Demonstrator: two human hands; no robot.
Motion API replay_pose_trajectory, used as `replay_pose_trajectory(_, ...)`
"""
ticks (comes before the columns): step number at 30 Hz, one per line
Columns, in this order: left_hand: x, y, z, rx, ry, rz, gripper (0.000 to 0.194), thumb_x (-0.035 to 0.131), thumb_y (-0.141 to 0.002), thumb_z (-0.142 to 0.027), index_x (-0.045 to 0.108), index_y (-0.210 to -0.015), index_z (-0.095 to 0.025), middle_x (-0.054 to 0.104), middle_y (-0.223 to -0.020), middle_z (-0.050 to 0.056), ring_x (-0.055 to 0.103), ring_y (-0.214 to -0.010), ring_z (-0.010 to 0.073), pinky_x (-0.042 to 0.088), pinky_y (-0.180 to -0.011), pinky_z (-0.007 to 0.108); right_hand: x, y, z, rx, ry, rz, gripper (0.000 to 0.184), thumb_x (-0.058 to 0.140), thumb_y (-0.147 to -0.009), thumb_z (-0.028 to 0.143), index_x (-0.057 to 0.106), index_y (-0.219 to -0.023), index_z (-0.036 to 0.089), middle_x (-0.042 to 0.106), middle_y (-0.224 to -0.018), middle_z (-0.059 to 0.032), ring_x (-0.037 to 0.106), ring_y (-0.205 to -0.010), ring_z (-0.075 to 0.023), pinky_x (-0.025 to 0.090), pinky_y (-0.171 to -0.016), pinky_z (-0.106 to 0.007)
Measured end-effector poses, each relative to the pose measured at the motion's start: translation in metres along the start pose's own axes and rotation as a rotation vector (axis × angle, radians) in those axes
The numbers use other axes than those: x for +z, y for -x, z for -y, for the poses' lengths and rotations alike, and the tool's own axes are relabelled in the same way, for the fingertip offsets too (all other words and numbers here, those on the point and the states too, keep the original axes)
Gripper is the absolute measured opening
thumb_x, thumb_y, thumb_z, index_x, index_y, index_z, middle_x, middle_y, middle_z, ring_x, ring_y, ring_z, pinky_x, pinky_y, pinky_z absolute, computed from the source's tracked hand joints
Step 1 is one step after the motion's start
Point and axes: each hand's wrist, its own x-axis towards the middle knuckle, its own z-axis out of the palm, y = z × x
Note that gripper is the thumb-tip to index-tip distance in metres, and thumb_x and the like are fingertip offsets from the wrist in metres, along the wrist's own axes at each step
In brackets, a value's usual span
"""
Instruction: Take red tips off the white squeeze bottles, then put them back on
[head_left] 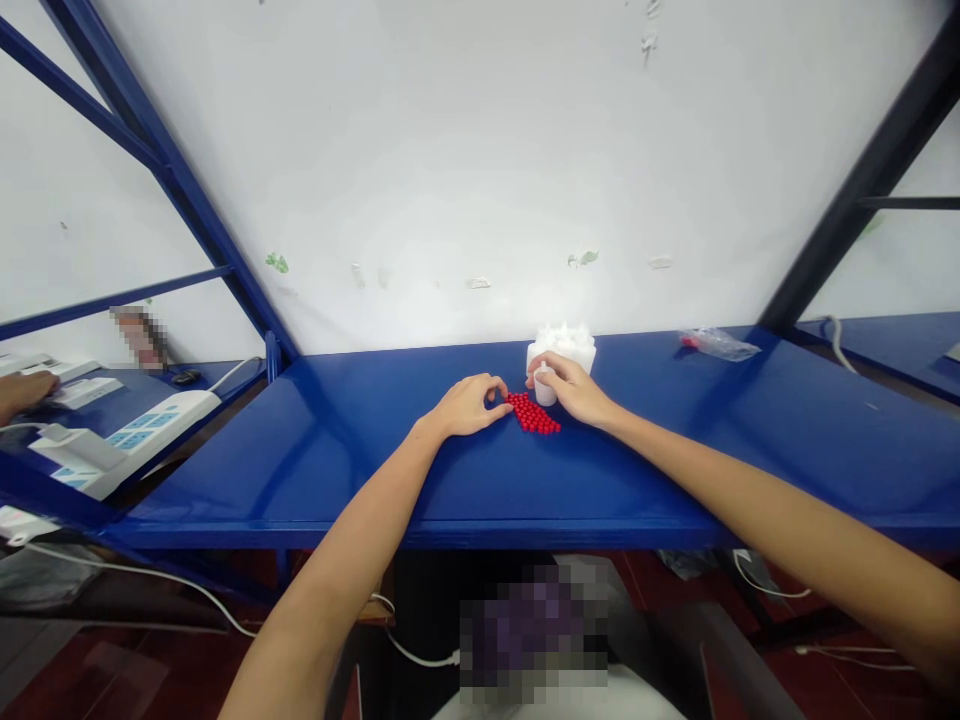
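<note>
My right hand point(574, 388) is closed around a small white bottle point(545, 388) with a narrow tip, held upright at the table top. Left of the bottle lies a flat cluster of small, round, red bead-like pieces point(534, 415). At the cluster's left edge is my left hand point(472, 404), its thumb and index finger curled in a pinch around a red piece. Just behind my right hand stands a white container point(583, 352) packed with white pieces that look like more bottles; my fingers hide part of it.
The blue table point(360, 450) meets a white wall point(420, 180). A clear plastic bag point(720, 345) with something red lies at the back right. Blue frame posts point(187, 190) rise at the left. Beyond them are power strips point(154, 430) and another person's hand point(26, 393).
</note>
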Motion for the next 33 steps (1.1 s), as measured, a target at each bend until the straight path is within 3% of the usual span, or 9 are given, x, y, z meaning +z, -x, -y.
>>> replay_pose_trajectory(6,0.0,-0.001,0.002,0.011,0.0,0.002,0.028,0.055,-0.089,-0.045,0.064,-0.1,-0.02,0.062,-0.085,0.002,0.057,-0.076,0.0167,0.044,-0.074,0.03,0.003,-0.004,-0.002,0.02,-0.071,-0.024,0.015,0.044,-0.085,0.029,0.054,-0.08,0.02,0.056,-0.068,0.0004,0.055,-0.065,-0.0142,0.043,-0.063,-0.027)
replay_pose_trajectory(10,0.0,-0.001,0.002,0.027,0.005,0.008,0.025,0.055,-0.089,-0.042,0.064,-0.099,-0.02,0.061,-0.084,0.002,0.056,-0.076,0.0166,0.043,-0.073,0.03,0.006,0.0,0.002,0.037,-0.015,-0.146,0.031,0.049,-0.089,0.044,0.049,-0.068,0.021,0.05,-0.057,0.0018,0.048,-0.053,-0.0129,0.038,-0.052,-0.027)
replay_pose_trajectory(13,-0.001,-0.001,0.001,0.028,0.009,0.009,0.023,0.056,-0.088,-0.04,0.064,-0.096,-0.02,0.061,-0.084,0.002,0.057,-0.076,0.0165,0.043,-0.073,0.03,0.005,0.002,0.004,-0.009,0.107,-0.257,0.04,0.063,-0.08,0.053,0.047,-0.063,0.021,0.043,-0.052,0.004,0.038,-0.049,-0.0111,0.031,-0.049,-0.027)
replay_pose_trajectory(17,-0.003,0.0,0.0,0.018,-0.001,0.027,0.024,0.056,-0.087,-0.041,0.064,-0.094,-0.02,0.061,-0.082,0.002,0.056,-0.074,0.0164,0.043,-0.071,0.03,0.001,0.006,0.006,-0.095,0.217,-0.349,0.039,0.069,-0.073,0.05,0.047,-0.06,0.021,0.043,-0.052,0.0039,0.036,-0.05,-0.0108,0.03,-0.05,-0.027)
replay_pose_trajectory(23,-0.004,0.001,-0.003,0.059,-0.079,0.063,0.024,0.052,-0.091,-0.041,0.062,-0.098,-0.021,0.06,-0.081,0.002,0.055,-0.072,0.0171,0.041,-0.069,0.03,-0.002,0.008,0.006,-0.062,0.113,-0.176,0.037,0.042,-0.088,0.044,0.053,-0.062,0.02,0.051,-0.053,0.0003,0.047,-0.047,-0.0138,0.036,-0.051,-0.029)
replay_pose_trajectory(28,-0.005,0.001,-0.006,0.092,-0.089,0.086,0.023,0.048,-0.094,-0.039,0.062,-0.097,-0.021,0.062,-0.083,0.004,0.056,-0.073,0.0177,0.04,-0.07,0.03,-0.003,0.008,0.005,-0.073,0.213,-0.034,0.03,0.036,-0.085,0.031,0.056,-0.066,0.019,0.051,-0.053,0.0,0.051,-0.052,-0.0154,0.04,-0.06,-0.03)
replay_pose_trajectory(33,-0.003,0.001,0.001,0.088,-0.019,0.097,0.022,0.047,-0.096,-0.037,0.061,-0.098,-0.02,0.061,-0.08,0.003,0.055,-0.073,0.0173,0.04,-0.07,0.029,-0.008,0.009,-0.001,-0.021,0.046,0.017,0.014,0.041,-0.081,0.028,0.051,-0.089,0.021,0.059,-0.071,0.001,0.054,-0.057,-0.015,0.043,-0.059,-0.028)
